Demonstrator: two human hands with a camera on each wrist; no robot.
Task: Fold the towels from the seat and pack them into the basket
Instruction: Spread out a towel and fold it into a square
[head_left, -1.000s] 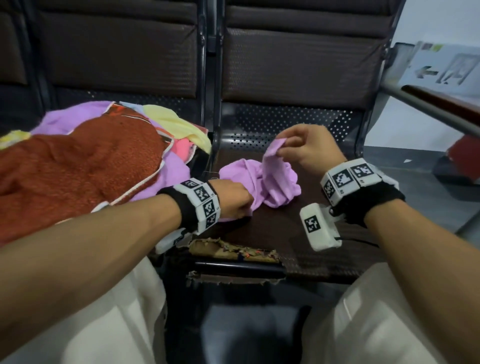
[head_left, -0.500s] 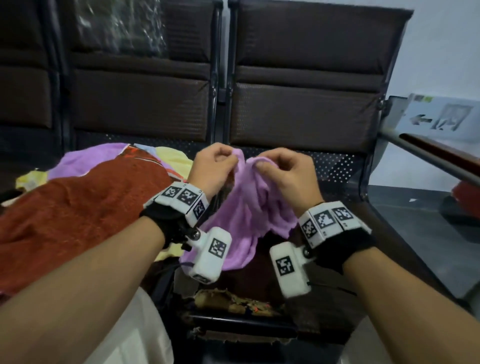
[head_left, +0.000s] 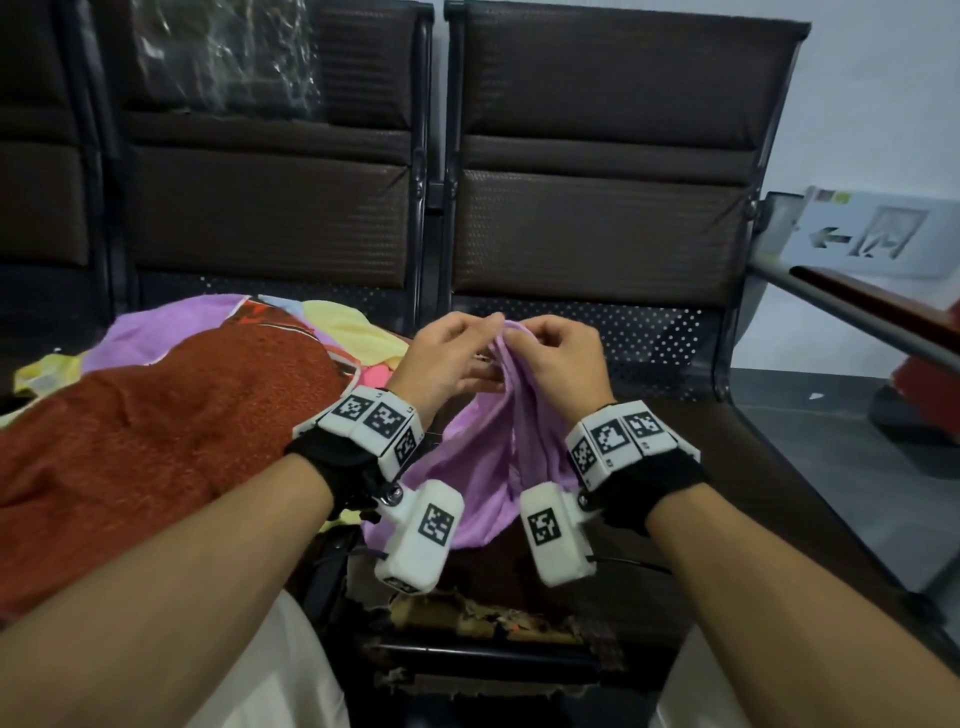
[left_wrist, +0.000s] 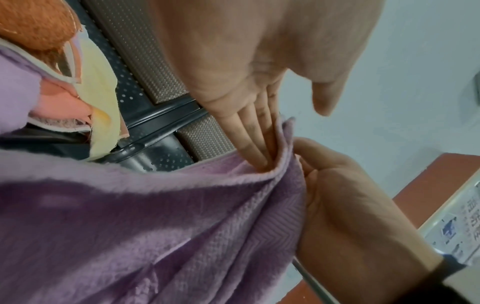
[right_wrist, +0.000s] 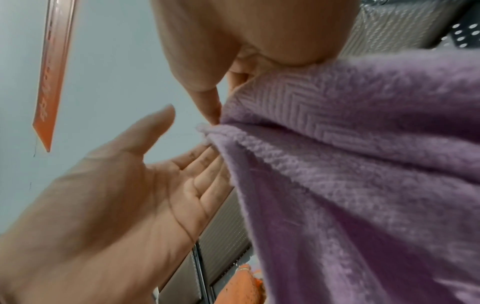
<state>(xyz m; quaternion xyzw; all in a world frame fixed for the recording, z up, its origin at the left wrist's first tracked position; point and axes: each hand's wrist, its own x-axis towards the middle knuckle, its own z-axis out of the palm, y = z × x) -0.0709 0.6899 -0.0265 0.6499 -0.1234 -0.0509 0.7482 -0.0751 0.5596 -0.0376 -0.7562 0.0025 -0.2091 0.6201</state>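
A purple towel (head_left: 488, 457) hangs above the dark right-hand seat (head_left: 727, 467), bunched at its top edge. My right hand (head_left: 527, 338) pinches that top edge; the right wrist view shows the towel (right_wrist: 350, 164) tucked under its thumb. My left hand (head_left: 480, 332) is right beside it. Its fingers (left_wrist: 253, 139) lie straight against the fold of the towel (left_wrist: 155, 226) and its thumb stands apart, gripping nothing. In the right wrist view the left palm (right_wrist: 116, 195) is spread open. No basket is in view.
On the left seat lies a pile of towels: a rust-red one (head_left: 156, 447) on top, purple (head_left: 166, 327) and yellow (head_left: 343, 322) ones beneath. The right seat's front edge (head_left: 493, 618) is torn. A metal armrest (head_left: 857, 317) runs along the right side.
The purple towel has been lifted from a crumpled heap on the seat. My left hand came up from its lower part to the top edge beside the right hand, and its grip has loosened.
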